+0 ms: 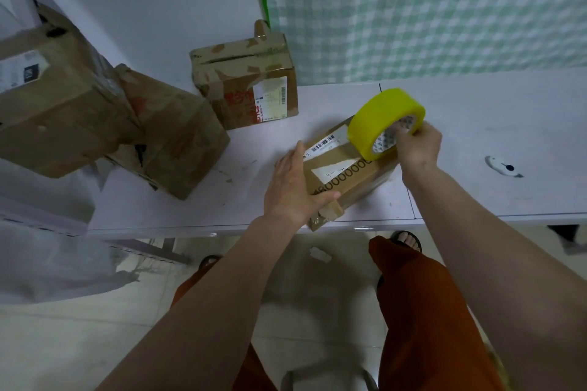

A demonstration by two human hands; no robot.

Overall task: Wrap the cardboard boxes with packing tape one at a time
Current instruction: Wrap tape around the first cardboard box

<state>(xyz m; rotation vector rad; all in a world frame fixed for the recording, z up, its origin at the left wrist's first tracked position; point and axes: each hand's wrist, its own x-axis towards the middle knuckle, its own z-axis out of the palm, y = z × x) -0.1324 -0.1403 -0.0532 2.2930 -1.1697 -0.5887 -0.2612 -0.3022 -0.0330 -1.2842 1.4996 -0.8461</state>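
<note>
I see a small flat cardboard box (341,173) lying near the front edge of the white tabletop (476,136). It is brown, with a white barcode label, a torn white sticker and a printed row of zeros. My left hand (293,187) presses flat against its near side, fingers straight. My right hand (417,144) grips a yellow tape roll (379,119) standing on the box's far end. Three worn, taped boxes (246,82) sit farther left.
</note>
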